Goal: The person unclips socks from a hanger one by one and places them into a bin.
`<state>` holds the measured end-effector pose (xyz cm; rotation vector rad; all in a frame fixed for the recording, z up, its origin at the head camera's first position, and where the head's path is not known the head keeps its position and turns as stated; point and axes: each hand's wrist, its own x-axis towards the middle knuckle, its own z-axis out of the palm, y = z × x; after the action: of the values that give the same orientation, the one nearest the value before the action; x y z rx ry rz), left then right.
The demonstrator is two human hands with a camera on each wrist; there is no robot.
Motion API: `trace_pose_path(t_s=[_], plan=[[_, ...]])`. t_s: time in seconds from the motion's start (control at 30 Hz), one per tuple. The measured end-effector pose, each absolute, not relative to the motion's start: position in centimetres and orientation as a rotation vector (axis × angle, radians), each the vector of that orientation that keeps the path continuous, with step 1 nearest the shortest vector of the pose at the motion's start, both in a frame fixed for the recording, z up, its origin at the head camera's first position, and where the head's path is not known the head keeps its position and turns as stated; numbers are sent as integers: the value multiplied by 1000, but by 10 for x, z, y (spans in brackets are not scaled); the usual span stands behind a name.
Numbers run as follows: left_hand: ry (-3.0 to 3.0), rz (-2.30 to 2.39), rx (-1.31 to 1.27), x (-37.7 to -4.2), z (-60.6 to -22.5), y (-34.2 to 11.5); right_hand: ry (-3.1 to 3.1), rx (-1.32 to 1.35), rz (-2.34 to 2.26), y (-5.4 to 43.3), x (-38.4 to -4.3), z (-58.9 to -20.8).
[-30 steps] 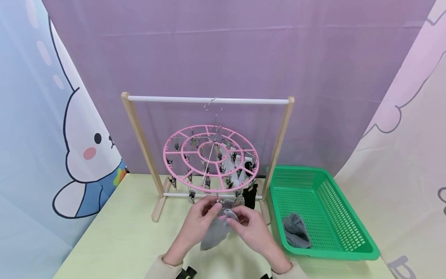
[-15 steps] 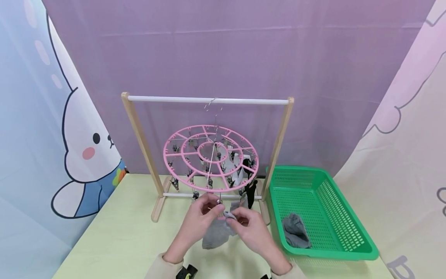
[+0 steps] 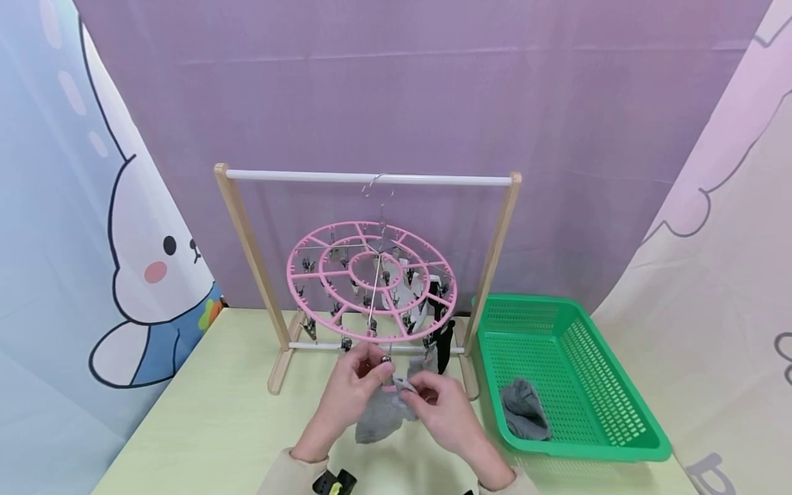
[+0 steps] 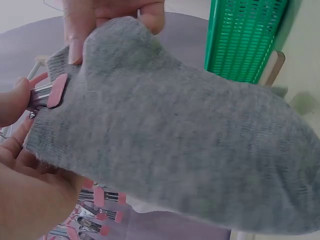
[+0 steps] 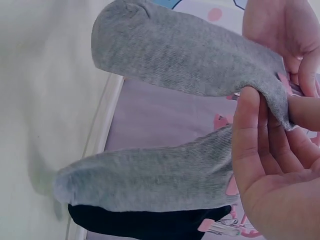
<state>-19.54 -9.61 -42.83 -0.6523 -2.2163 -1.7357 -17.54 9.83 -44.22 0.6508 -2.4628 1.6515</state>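
The counter [image 3: 185, 419] supports a wooden rack [image 3: 250, 254] and, to its right, a green basket [image 3: 594, 452]. A round pink hanger [image 3: 307, 276] is suspended from the rack's crossbar [image 3: 445, 180]. The right hand [image 3: 442, 412] pinches a gray sock [image 3: 381, 416] by the cuff [image 4: 45, 132]; the left hand [image 3: 346, 388], to the left, grips a metal clip [image 4: 42, 96]. The gray sock is positioned below the hanger's near edge. The metal clip engages the cuff, one pink pad [image 4: 57, 91] visible against it.

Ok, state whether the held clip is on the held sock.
On: the clip overlaps the gray sock at the cuff, pink tip across it. Whether clamped, I cannot tell.
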Motion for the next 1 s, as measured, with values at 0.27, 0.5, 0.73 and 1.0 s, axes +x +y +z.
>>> trace_pose_path(t_s=[0.27, 0.5, 0.73, 1.0], plan=[[-2192, -1779, -608, -196, -427, -102, -2503, 648, 1618, 108, -175, -450], [-2172, -1794, -558, -195, -426, -109, -2516, 625, 1637, 121, -172, -445], [-2159, -1849, -494, -193, -426, -112, -2455, 558, 1634, 134, -167, -434], [-2108, -1947, -416, -193, -428, -117, -2419, 410, 1658, 151, -165, -421]])
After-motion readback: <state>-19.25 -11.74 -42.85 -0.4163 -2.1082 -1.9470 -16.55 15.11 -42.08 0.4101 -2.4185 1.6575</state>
